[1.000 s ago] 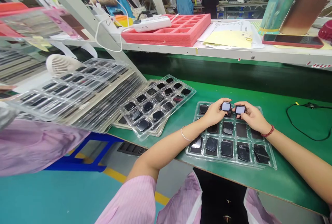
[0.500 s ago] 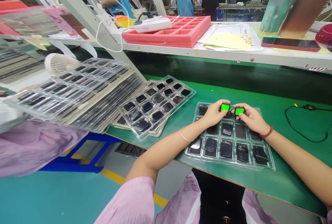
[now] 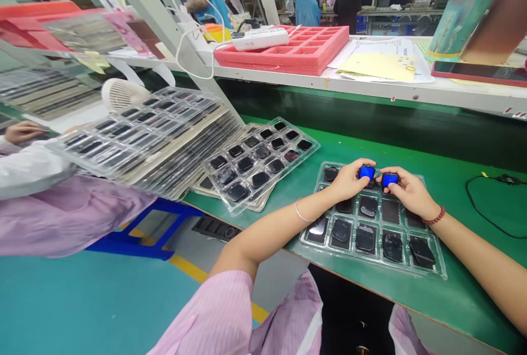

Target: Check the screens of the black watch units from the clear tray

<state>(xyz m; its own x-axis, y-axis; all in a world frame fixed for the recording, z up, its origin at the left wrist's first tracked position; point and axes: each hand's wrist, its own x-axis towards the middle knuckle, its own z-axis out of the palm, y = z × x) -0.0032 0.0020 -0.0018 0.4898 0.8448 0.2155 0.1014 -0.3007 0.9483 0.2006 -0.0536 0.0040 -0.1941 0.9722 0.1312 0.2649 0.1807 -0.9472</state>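
Note:
My left hand pinches a small square smartwatch screen that glows blue, thumb over its lower edge. Close beside it, my right hand grips a second smartwatch screen, also lit blue. Both hands are over the far rows of a clear plastic tray on the green bench. Dark square screens lie in several of its pockets, and one at the near right corner sits askew. My hands and forearms hide part of the far rows.
Left of my tray, another clear tray of dark screens rests at an angle on other trays. Farther left is a tall stack of trays, with a co-worker's hand beyond. A black cable lies right. A shelf holds a pink foam tray.
Both held screens have turned from green to blue. My hands keep their grip over the tray. The whole view has shifted slightly, and a co-worker's hand has appeared at the left.

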